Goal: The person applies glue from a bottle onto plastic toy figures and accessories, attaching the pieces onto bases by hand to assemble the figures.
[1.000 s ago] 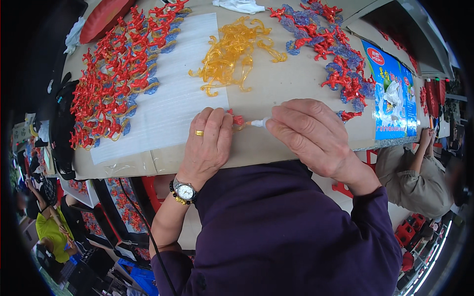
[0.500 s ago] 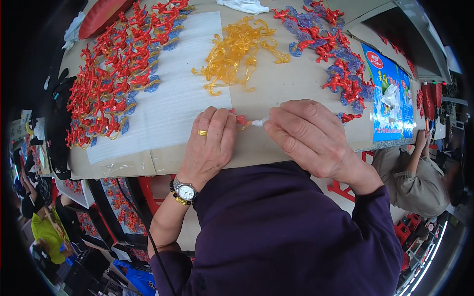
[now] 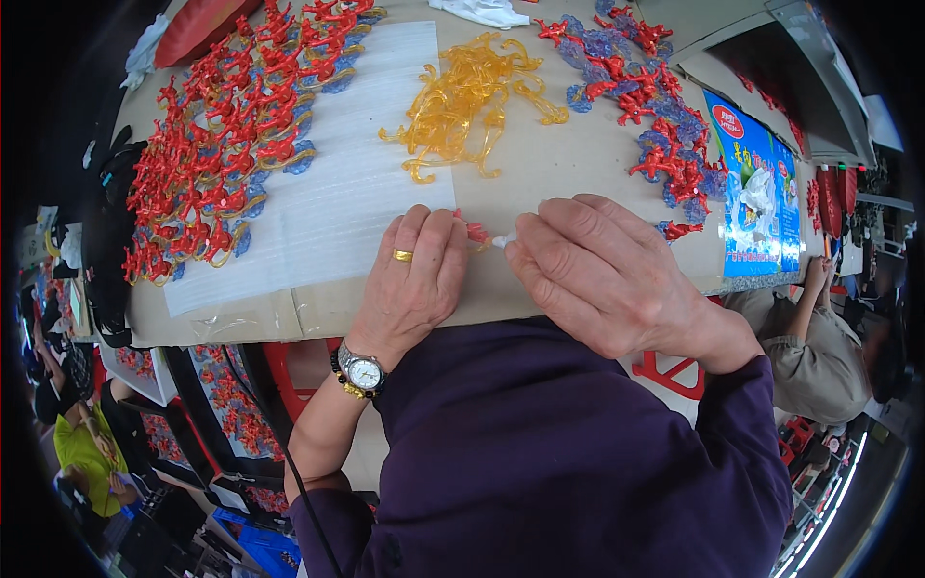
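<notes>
My left hand [image 3: 414, 270] is closed around a small red plastic figure [image 3: 475, 231], its fingers hiding most of it. A bit of yellow shows at the figure's lower edge. My right hand [image 3: 602, 277] pinches a small white-tipped applicator [image 3: 501, 241], whose body is hidden inside the fingers. The white tip points left and sits at the figure's right side; whether they touch I cannot tell. Beyond my hands lies a pile of clear yellow curled plastic pieces [image 3: 462, 101].
Rows of red figures on blue bases [image 3: 226, 144] cover the table's left side, beside a white foam sheet [image 3: 356, 173]. More red and blue pieces [image 3: 665, 144] lie at the right, near a blue printed cardboard panel [image 3: 756, 193]. A co-worker's arm [image 3: 809, 299] is farther right.
My right hand has turned and shifted slightly left, with the white tip tilting a little. My left hand stays nearly in place on the red figure.
</notes>
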Motion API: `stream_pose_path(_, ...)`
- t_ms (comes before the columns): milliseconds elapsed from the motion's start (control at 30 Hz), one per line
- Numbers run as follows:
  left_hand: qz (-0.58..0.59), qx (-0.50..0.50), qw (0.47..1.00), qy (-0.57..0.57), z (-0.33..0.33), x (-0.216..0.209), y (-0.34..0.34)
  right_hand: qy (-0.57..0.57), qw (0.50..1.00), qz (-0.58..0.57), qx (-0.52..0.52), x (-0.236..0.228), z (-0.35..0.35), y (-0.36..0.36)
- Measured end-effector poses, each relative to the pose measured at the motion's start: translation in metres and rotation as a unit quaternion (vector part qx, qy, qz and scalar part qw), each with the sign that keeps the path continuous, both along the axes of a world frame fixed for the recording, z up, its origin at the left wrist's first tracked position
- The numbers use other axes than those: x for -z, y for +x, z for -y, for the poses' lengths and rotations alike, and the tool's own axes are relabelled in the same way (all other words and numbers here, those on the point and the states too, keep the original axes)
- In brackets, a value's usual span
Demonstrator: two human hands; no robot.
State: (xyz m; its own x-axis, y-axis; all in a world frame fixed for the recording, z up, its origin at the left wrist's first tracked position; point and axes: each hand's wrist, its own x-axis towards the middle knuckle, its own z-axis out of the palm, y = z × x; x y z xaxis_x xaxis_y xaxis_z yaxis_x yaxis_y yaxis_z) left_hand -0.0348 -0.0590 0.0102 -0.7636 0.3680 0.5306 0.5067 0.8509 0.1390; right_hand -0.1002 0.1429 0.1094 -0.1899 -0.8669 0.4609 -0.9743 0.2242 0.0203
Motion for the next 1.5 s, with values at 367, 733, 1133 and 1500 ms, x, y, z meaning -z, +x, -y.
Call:
stream_pose_path(367, -0.002, -0.004, 1.0, -0.001, 0.0, 0.002, 0.0, -0.06, 0.998, -0.016, -0.007, 0.003, 0.0, -0.008)
stream_pose_path(733, -0.026, -0.007, 0.998, 0.051, -0.001, 0.006, -0.001, -0.316, 0.774, 0.51, 0.201, 0.037, -0.031, 0.001)
stream_pose_path(1133, 0.264, 0.014, 0.56, 0.785, -0.051, -0.023, 0.012, -0.355, 0.587, 0.707, 0.17, 0.055, -0.003, 0.011)
stream_pose_path(1500, 0.267, 0.012, 0.603, 0.751, -0.052, -0.025, 0.013, -0.315, 0.796, 0.502, 0.126, 0.063, 0.003, 0.012)
